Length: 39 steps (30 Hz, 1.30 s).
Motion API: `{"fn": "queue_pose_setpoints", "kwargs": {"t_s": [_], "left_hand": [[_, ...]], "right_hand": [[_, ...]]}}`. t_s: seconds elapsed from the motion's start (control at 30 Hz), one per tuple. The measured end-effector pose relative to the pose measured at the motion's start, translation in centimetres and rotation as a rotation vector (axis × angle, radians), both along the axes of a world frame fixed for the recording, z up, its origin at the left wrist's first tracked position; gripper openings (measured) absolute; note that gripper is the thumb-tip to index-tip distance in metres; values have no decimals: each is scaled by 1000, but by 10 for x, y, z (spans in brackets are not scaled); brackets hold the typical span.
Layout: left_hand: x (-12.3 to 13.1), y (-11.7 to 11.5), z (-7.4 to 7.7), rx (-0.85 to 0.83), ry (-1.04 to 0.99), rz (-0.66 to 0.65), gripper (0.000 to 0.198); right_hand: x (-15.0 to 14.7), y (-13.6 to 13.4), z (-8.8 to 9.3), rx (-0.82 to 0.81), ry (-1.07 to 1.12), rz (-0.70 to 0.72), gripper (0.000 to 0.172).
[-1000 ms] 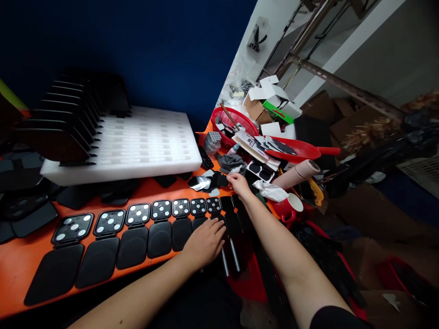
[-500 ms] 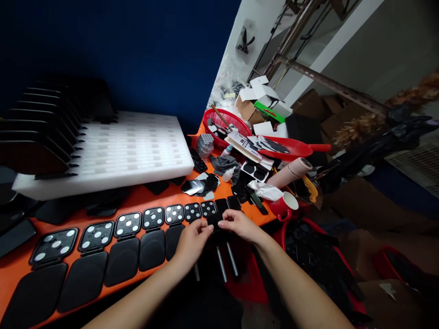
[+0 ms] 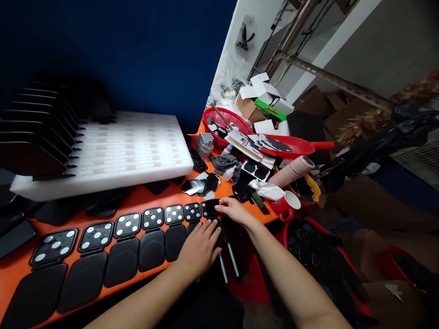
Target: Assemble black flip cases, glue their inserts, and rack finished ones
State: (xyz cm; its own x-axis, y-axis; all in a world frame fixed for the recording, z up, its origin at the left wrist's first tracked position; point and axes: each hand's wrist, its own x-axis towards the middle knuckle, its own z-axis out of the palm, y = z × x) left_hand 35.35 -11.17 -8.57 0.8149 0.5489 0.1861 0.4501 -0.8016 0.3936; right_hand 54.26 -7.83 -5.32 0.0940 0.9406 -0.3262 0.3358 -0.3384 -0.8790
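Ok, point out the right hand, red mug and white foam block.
Right hand [image 3: 235, 211]: head view, back of hand.
Red mug [image 3: 281, 207]: head view, outer wall.
White foam block [image 3: 128, 145]: head view, top face.

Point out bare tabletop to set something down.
A strip of bare orange tabletop runs between the white foam block and the black square cases with white dots. Another patch separates the heaped silver and black plates from the black scraps. It's crowded from the crumpled grey cloth to the red mug.

Near left: hinged cases [image 3: 153, 249], matt plastic. Far left: slotted block [image 3: 135, 146], smooth foam. Right: mug [image 3: 285, 206], glossy; rag [image 3: 222, 164], rumpled cloth.
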Motion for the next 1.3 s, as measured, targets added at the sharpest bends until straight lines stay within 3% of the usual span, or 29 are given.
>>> {"fn": "queue_pose_setpoints", "kwargs": {"t_s": [0.8,1.3], "left_hand": [[0,-1,-3,7,-29,12,46],[-1,-1,0,0,-23,9,45]], "right_hand": [[0,7,-6,-7,-100,167,24],[-11,16,-9,-143,-219,36,26]]}}
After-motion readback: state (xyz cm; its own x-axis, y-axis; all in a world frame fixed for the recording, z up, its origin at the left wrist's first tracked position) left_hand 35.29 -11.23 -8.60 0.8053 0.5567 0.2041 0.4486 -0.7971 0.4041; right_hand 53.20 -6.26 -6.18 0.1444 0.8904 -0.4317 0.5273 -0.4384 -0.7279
